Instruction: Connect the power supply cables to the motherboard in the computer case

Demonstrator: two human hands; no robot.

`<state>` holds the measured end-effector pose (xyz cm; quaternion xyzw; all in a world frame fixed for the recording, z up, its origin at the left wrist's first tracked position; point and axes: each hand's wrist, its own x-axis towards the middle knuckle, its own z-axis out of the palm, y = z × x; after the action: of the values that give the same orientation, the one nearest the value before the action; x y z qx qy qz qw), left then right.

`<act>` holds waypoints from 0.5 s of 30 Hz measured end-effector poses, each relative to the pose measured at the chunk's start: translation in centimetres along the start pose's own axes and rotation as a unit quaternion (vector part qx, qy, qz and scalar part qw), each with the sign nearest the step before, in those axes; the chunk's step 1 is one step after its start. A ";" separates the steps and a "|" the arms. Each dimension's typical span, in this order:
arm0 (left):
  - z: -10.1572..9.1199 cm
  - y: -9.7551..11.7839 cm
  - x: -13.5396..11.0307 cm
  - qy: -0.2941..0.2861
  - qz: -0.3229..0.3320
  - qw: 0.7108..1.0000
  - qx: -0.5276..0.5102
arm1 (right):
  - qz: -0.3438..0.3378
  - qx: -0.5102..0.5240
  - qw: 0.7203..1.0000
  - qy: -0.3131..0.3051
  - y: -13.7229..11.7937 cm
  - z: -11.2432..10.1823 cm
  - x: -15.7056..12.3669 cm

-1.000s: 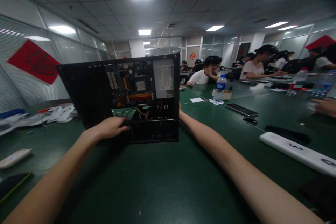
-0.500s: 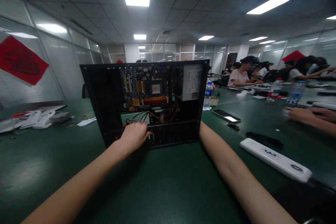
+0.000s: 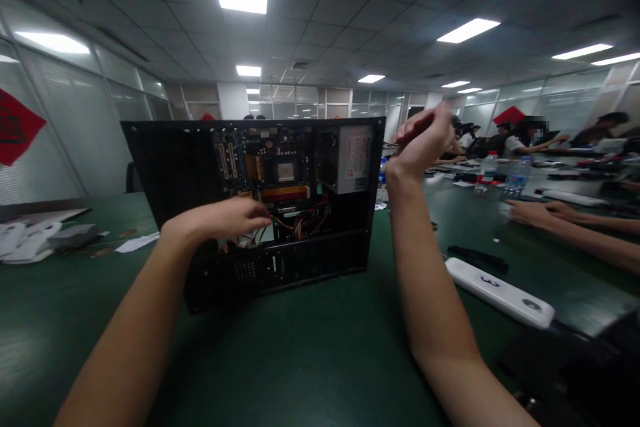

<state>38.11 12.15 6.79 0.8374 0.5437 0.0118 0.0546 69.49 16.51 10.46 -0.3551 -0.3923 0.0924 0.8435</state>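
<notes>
Open computer case stands on green table, motherboard exposed. Left hand at case's lower opening, fingers half-curled near cables; blurry, can't tell if gripping. Right hand raised just right of case, empty, fingers loosely bent. White power strip farther right of case.

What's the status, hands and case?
Left hand near cables, contact unclear. Right hand raised beside case, off it. Case upright on table, open side facing wearer. White strip to the right, apart from case.
</notes>
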 end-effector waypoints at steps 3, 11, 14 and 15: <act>-1.1 0.6 -0.3 0.038 0.029 0.999 0.008 | -0.196 0.018 0.961 -0.193 -4.7 0.1 -4.0; -2.0 -0.6 -4.4 -0.026 -0.001 1.000 0.012 | -0.020 -0.515 0.513 -0.686 1.2 6.9 -12.7; -2.3 -0.8 -4.9 -0.025 0.000 1.000 0.000 | -0.022 -0.532 0.472 -0.702 4.5 8.0 -14.2; -2.3 -0.8 -4.8 -0.027 0.003 1.000 -0.003 | -0.021 -0.529 0.474 -0.703 5.3 7.8 -14.3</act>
<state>35.21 8.27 9.13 0.8386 0.5398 -0.0087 0.0720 54.77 18.27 1.82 -0.5417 -0.8355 0.0683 -0.0621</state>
